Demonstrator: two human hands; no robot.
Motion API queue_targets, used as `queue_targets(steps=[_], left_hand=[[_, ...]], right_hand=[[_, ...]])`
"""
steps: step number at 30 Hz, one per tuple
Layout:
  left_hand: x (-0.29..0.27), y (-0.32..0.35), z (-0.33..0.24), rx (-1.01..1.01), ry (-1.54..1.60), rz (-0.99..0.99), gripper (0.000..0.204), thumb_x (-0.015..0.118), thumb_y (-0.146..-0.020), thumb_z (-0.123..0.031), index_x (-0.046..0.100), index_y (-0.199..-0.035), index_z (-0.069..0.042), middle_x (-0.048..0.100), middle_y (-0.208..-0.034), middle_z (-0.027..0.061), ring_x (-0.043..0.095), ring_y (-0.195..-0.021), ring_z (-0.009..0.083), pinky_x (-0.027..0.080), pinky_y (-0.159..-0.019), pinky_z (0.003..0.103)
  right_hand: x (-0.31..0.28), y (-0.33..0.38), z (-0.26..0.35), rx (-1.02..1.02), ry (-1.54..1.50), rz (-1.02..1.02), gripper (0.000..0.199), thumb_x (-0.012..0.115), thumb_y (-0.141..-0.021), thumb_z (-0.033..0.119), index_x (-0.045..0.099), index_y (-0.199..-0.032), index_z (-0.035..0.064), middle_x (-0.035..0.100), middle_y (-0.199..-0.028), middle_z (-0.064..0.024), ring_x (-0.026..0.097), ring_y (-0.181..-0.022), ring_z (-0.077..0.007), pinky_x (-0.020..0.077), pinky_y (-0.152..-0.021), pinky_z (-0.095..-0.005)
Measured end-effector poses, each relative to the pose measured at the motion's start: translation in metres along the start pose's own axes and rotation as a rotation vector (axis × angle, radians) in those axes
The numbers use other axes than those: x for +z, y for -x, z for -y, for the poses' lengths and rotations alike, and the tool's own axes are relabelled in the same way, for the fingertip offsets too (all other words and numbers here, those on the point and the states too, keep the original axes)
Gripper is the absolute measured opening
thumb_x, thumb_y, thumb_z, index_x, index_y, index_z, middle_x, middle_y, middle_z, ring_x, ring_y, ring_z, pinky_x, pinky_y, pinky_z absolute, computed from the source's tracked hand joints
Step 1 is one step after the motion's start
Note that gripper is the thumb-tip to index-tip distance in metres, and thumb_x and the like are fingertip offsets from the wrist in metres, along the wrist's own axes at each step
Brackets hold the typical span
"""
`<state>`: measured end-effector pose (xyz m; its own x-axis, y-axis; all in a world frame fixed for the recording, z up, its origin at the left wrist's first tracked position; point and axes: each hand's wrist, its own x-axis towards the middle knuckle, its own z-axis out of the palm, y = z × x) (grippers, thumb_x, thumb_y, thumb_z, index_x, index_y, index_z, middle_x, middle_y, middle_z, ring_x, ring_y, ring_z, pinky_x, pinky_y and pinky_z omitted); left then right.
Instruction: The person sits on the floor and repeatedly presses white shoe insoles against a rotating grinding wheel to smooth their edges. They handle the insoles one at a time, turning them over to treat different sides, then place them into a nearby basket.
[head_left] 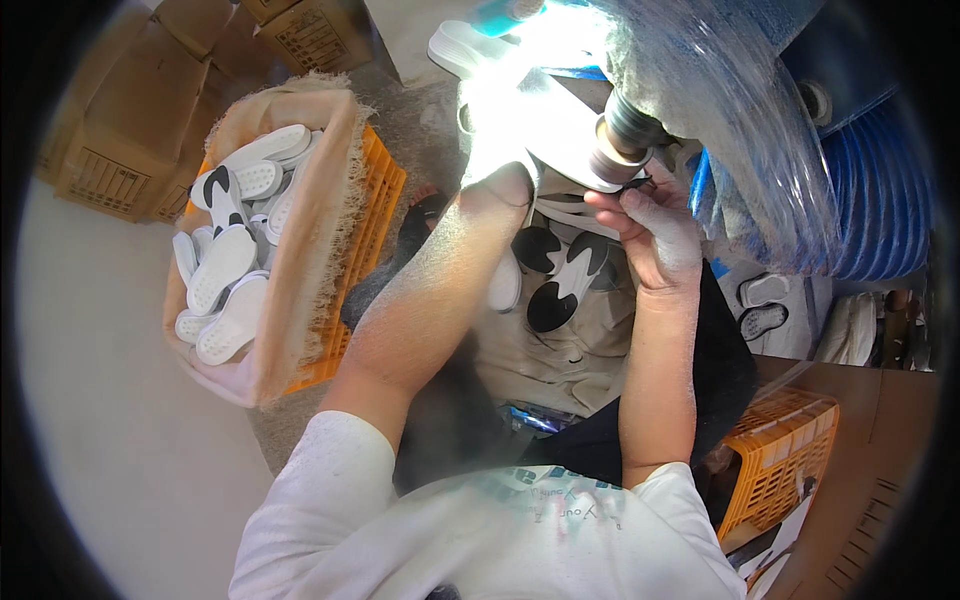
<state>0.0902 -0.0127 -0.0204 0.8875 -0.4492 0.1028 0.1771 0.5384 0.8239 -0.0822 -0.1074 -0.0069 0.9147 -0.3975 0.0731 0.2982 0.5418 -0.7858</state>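
Observation:
A white shoe sole is held up against a round, dark-banded grinding head. My left hand grips the sole from its left side; strong glare washes out the fingers. My right hand pinches the sole's near right end, just beneath the grinding head, with thumb and fingers curled. White dust coats both hands and forearms. Below the sole, several white and black sole pieces lie on a beige cloth across my lap.
On the left stands an orange crate lined with beige cloth, holding several white soles. Cardboard boxes are stacked behind it. Clear plastic sheeting and a blue ribbed hose hang at right. Another orange crate sits at lower right.

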Motion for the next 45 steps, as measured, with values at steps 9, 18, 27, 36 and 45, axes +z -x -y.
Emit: queue_targets(steps=[9, 18, 27, 36, 45], left_hand=[[-0.011, -0.001, 0.013, 0.109, -0.370, 0.030, 0.029, 0.064, -0.090, -0.019, 0.058, -0.116, -0.008, 0.064, -0.109, 0.0059, 0.062, -0.100, 0.0165, 0.052, -0.089, 0.030], [-0.030, 0.063, 0.032, 0.569, -1.616, 0.479, 0.029, 0.064, -0.091, -0.021, 0.059, -0.116, -0.008, 0.065, -0.108, 0.0059, 0.062, -0.100, 0.0169, 0.052, -0.089, 0.031], [0.012, 0.082, 0.020, -0.011, -0.622, 0.519, 0.029, 0.064, -0.091, -0.023, 0.060, -0.115, -0.008, 0.066, -0.108, 0.0058, 0.062, -0.100, 0.0172, 0.052, -0.089, 0.031], [0.040, 0.094, 0.016, -0.377, 0.263, 0.308, 0.029, 0.064, -0.092, -0.026, 0.061, -0.114, -0.009, 0.066, -0.107, 0.0058, 0.063, -0.100, 0.0175, 0.053, -0.088, 0.031], [-0.038, 0.024, 0.000, -0.277, 0.313, -0.182, 0.043, 0.059, -0.093, -0.046, 0.065, -0.115, -0.010, 0.069, -0.105, 0.0057, 0.064, -0.099, 0.0200, 0.053, -0.089, 0.035]], right_hand=[[0.016, 0.009, -0.008, 0.007, 0.055, -0.084, 0.059, 0.060, -0.082, -0.010, 0.041, -0.138, -0.0098, 0.065, -0.111, -0.0235, 0.070, -0.090, -0.0375, 0.0632, -0.071, -0.0327], [0.051, 0.130, -0.028, 0.042, 0.417, -0.239, 0.078, 0.061, -0.089, -0.002, 0.015, -0.152, -0.0038, 0.066, -0.097, -0.0136, 0.065, -0.086, -0.0128, 0.0547, -0.071, -0.0258], [0.037, 0.200, 0.038, 0.121, 0.427, -0.247, 0.080, 0.052, -0.082, -0.012, 0.014, -0.152, -0.0048, 0.063, -0.118, -0.0282, 0.068, -0.101, -0.0209, 0.0567, -0.084, -0.0312], [0.030, 0.192, 0.056, 0.095, 0.243, -0.376, 0.087, 0.067, -0.078, 0.020, 0.023, -0.146, -0.0134, 0.062, -0.113, -0.0341, 0.073, -0.080, -0.0322, 0.0626, -0.059, -0.0323], [-0.038, 0.061, -0.074, 0.296, -0.117, -0.084, 0.056, 0.053, -0.099, 0.020, 0.033, -0.145, -0.0051, 0.060, -0.119, -0.0284, 0.068, -0.096, -0.0360, 0.0590, -0.073, -0.0379]])
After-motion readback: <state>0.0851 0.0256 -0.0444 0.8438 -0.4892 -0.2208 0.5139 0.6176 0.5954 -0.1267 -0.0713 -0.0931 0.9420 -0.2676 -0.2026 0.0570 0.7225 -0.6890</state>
